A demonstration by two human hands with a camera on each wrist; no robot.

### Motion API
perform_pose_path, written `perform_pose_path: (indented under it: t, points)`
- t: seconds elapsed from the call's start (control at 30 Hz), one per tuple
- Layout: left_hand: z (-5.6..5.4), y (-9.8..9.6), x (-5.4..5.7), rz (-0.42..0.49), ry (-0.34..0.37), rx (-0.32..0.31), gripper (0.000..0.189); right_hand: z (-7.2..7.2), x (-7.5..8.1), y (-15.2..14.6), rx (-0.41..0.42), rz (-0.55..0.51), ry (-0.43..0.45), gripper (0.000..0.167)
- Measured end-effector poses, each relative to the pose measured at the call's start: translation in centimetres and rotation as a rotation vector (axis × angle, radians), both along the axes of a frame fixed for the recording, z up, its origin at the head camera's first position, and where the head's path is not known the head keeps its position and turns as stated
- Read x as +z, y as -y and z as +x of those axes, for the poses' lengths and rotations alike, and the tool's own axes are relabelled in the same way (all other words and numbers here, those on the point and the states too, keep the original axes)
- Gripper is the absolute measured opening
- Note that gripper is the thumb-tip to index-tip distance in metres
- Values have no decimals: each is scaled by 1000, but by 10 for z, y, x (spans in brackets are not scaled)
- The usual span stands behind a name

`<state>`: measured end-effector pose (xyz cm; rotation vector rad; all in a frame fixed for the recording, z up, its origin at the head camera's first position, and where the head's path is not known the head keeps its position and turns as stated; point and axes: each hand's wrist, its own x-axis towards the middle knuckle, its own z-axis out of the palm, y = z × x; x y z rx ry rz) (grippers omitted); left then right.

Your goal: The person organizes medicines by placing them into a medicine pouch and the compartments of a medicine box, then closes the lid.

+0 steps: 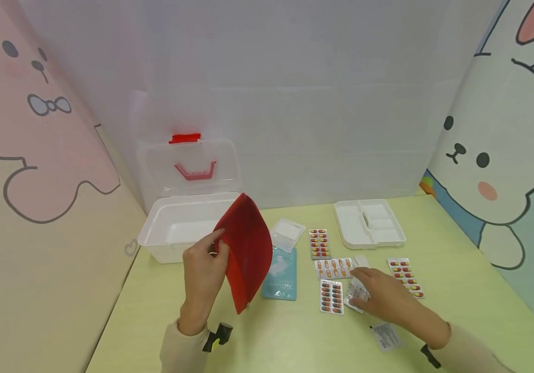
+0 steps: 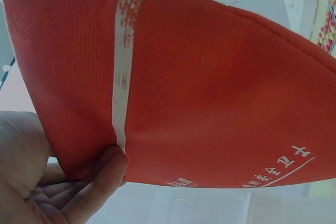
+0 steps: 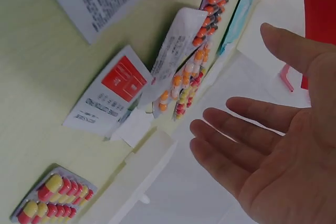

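Note:
My left hand (image 1: 201, 269) pinches a red fabric pouch (image 1: 248, 248) at its edge and holds it up above the table. In the left wrist view, thumb and fingers grip the pouch (image 2: 184, 87) beside a pale strip; white writing runs near its lower edge. My right hand (image 1: 385, 296) hovers over white packets (image 1: 356, 296), partly covering them. Seen from the right wrist, its fingers are spread and hold nothing, with a red-labelled sachet (image 3: 113, 93) lying below. Left of the hand lie an orange-and-white capsule blister pack (image 1: 333, 269) and an orange-and-dark one (image 1: 331, 297).
An open white box (image 1: 166, 252) with a raised clear lid (image 1: 155, 168) stands back left. A white divided tray (image 1: 366, 243) sits back right. Also about are a blue packet (image 1: 279, 280), a clear packet (image 1: 288, 232), red-and-yellow blister packs (image 1: 319, 244) and a printed sachet (image 1: 386, 336).

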<state>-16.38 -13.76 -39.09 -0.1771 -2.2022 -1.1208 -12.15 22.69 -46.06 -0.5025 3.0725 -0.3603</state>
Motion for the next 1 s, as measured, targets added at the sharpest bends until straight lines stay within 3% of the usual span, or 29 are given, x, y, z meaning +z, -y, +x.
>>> perform_pose_path:
  t: [0.2, 0.43, 0.7, 1.0]
  points:
    - [1, -1, -2, 0, 20, -2, 27, 4, -15, 1, 38, 54, 43, 66]
    - [0, -3, -3, 1, 38, -8, 27, 4, -24, 4, 25, 53, 52, 65]
    - [0, -5, -6, -8, 0, -16, 28, 4, -30, 6, 50, 76, 23, 65]
    - [1, -7, -7, -8, 17, -16, 28, 0, -34, 5, 48, 57, 12, 58]
